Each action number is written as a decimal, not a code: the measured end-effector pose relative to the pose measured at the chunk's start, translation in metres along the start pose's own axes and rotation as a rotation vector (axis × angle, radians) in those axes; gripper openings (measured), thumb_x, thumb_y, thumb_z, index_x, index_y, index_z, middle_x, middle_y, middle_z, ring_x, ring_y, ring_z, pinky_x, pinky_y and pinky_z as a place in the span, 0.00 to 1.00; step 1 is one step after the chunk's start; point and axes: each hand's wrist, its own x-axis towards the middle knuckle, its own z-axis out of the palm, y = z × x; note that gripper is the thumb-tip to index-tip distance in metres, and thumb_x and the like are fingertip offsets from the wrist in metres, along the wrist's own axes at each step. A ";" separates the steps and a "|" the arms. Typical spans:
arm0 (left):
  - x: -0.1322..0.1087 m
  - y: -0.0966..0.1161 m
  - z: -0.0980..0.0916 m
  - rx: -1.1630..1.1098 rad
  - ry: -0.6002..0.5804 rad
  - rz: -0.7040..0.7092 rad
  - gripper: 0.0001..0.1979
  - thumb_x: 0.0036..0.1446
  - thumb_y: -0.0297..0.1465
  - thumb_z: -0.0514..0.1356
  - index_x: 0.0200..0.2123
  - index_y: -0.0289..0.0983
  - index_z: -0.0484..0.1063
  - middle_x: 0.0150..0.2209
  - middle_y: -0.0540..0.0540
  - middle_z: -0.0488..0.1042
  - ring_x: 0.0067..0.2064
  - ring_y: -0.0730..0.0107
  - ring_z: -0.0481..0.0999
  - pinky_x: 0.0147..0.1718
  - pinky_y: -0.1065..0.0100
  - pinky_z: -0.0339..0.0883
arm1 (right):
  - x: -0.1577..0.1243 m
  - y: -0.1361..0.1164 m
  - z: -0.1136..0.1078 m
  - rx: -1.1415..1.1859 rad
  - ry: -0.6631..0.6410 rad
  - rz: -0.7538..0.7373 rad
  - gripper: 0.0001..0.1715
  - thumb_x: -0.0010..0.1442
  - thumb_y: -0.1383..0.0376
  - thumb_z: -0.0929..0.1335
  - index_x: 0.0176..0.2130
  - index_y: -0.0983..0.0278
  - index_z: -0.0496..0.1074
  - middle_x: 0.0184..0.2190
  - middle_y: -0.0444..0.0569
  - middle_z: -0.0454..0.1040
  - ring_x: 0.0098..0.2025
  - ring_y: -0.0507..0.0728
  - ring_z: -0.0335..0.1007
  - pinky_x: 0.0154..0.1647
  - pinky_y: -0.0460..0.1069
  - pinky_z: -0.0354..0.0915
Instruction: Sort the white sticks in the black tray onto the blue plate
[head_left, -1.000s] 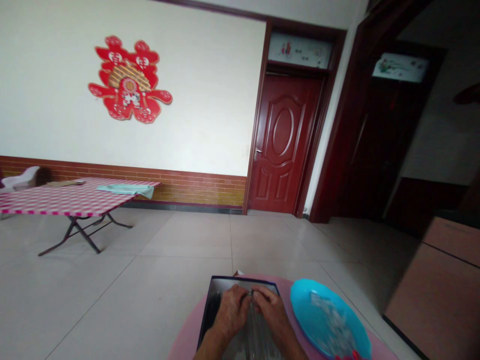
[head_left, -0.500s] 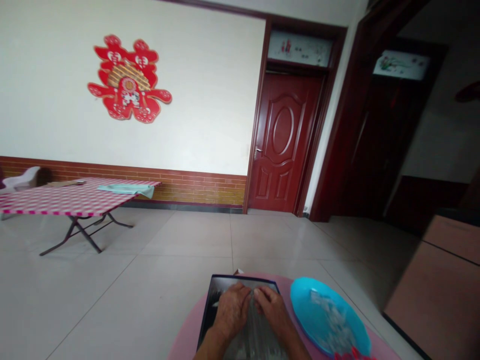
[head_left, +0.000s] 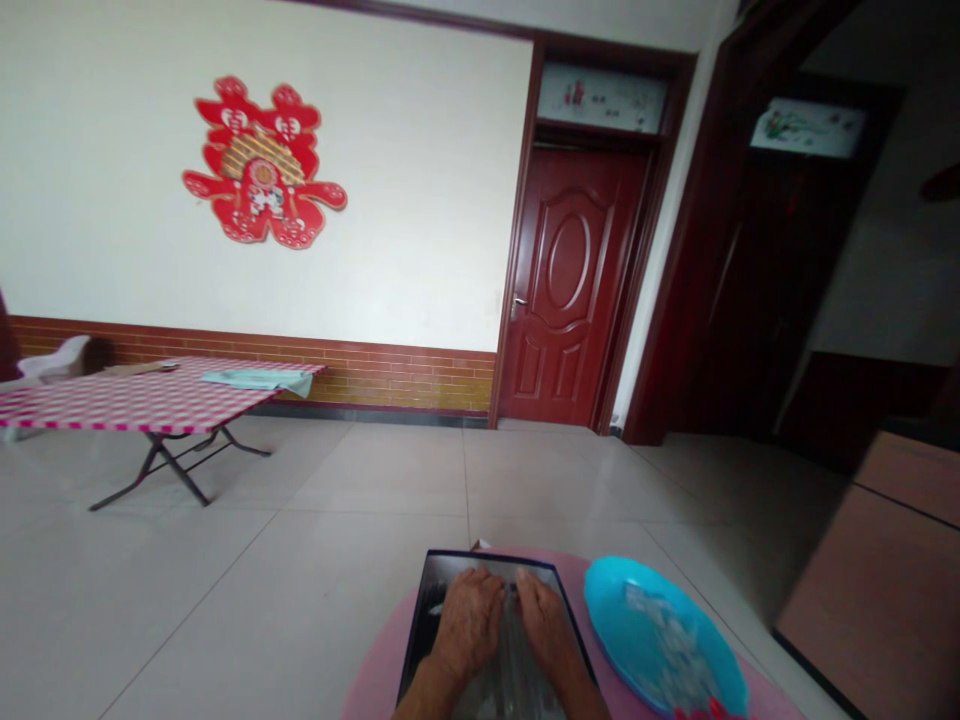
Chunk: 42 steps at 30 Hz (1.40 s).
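Note:
My left hand [head_left: 469, 625] and my right hand [head_left: 545, 628] rest side by side, knuckles up, on a dark, shiny rectangular tray [head_left: 439, 600] at the bottom centre. Both hands have their fingers curled and their tips meet near the tray's far end. Whatever they pinch there is hidden. The tray lies on a round pink table [head_left: 382, 680]. Just right of my right hand sits a blue plate [head_left: 607, 600] with pale whitish pieces in it.
A folding table with a red-and-white checked cloth [head_left: 135, 402] stands at the left on the tiled floor [head_left: 360, 520]. A closed dark red door [head_left: 570, 290] is ahead, and a wooden cabinet [head_left: 885, 600] is at the right. A red paper decoration [head_left: 262, 165] hangs on the wall.
My hands stay on the tray, with the fingertips working slightly against each other. The view has drifted a little to the left.

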 end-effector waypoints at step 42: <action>-0.004 0.003 -0.004 0.067 -0.140 -0.043 0.13 0.61 0.26 0.48 0.35 0.38 0.72 0.31 0.44 0.74 0.36 0.62 0.73 0.38 0.61 0.65 | -0.003 0.000 -0.009 -0.013 -0.036 -0.041 0.16 0.58 0.59 0.57 0.24 0.60 0.65 0.24 0.47 0.73 0.30 0.55 0.68 0.33 0.49 0.60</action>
